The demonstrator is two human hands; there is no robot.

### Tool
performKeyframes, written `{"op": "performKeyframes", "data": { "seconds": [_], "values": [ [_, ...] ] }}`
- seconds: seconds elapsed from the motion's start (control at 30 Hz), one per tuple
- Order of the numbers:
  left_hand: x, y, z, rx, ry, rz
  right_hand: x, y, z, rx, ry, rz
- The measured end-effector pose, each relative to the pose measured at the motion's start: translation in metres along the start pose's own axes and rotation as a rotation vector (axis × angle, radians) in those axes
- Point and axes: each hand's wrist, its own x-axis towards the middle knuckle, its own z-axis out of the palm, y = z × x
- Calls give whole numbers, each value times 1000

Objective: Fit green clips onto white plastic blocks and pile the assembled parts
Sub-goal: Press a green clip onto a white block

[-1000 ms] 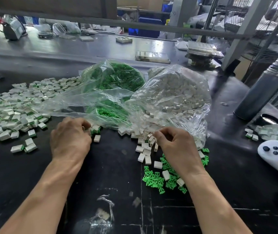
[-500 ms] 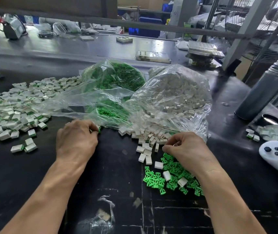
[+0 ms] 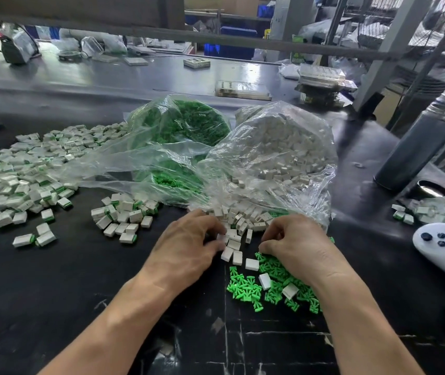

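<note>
A: Landmark: the clear bag of white blocks (image 3: pixel 275 158). Left of it lies the pile of assembled parts (image 3: pixel 13 182); at its mouth, loose white blocks (image 3: pixel 236 234); nearer the person, loose green clips (image 3: pixel 245 288).

B: Step?

A: Pick-up, I judge. Left hand (image 3: pixel 186 250) curls onto a block; right hand (image 3: pixel 297 244) is curled over the clips, contents not visible. Next: align clip to block, press home.

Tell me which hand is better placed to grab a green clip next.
The right hand: it sits at the edge of the loose green clips, while the left hand is beside the white blocks.
</note>
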Motion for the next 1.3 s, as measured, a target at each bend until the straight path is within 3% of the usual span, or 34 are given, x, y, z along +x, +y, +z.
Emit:
{"op": "performKeyframes", "data": {
  "seconds": [0.3,0.57,0.87,1.07,1.3],
  "values": [
    [3,1,1,-39,36,-36,-1,-8,9,405,124,-117],
    [1,10,-9,-880,30,-46,-3,-14,15,967,37,-118],
    [0,16,-11,-1158,24,10,-4,-19,20,1064,-13,-212],
    [0,17,-13,-1323,71,-120,-7,-22,21,1070,-38,-257],
    [-2,20,-12,-1246,93,-164,-8,-23,25,1030,-31,-264]
  ]
}}
